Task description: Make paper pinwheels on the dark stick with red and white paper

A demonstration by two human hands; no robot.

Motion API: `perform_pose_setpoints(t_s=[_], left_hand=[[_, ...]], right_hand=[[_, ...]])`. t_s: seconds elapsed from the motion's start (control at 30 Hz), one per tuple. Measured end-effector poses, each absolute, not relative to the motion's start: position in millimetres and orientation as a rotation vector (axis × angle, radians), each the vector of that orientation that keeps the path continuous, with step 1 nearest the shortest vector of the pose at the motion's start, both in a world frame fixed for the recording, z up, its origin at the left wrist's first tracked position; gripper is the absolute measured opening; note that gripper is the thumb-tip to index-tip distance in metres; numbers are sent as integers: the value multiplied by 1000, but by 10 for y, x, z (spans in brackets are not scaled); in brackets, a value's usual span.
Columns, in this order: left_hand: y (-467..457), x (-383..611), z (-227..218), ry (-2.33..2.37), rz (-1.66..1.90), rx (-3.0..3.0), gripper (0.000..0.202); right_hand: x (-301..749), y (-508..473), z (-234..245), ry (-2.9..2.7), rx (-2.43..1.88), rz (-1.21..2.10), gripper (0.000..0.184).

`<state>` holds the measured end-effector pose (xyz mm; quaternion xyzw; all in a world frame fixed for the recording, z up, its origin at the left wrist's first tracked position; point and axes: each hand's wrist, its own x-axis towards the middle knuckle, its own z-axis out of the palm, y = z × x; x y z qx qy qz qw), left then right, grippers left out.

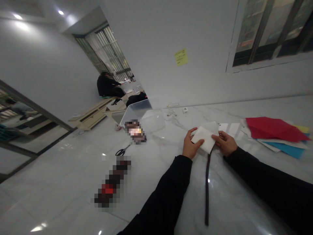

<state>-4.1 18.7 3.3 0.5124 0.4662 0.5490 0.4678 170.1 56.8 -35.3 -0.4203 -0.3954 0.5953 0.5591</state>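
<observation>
My left hand (192, 143) grips the left side of a small white folded sheet (205, 139), its thumb lying on top. At the sheet's right edge, my right hand (226, 143) pinches it between thumb and fingers. Whether the sheet is paper or thin cloth I cannot tell. A long, narrow dark strip (207, 189) runs from beneath the sheet, by my right fingers, down over the glossy white marbled surface (151, 195). Its upper end is hidden, so I cannot tell whether my right hand holds it too.
Red sheets (271, 129) lie over blue sheets (288, 149) at the right. Black-handled scissors (121, 151) and two blurred-out items are at the left. Behind them stands a clear plastic bin (137, 111). A white plug (185, 110) sits by the wall. A person (107, 85) sits farther back.
</observation>
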Motion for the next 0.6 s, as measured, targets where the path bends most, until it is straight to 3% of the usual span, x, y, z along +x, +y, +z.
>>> perform_pose_setpoints(t_s=[0.23, 0.6], left_hand=[[244, -59, -30, 1151, 1378, 1192, 66], [282, -88, -84, 1128, 1374, 1107, 64]], right_hand=[[1720, 522, -286, -1078, -1077, 1270, 35], [1716, 574, -328, -1014, -986, 1345, 49]])
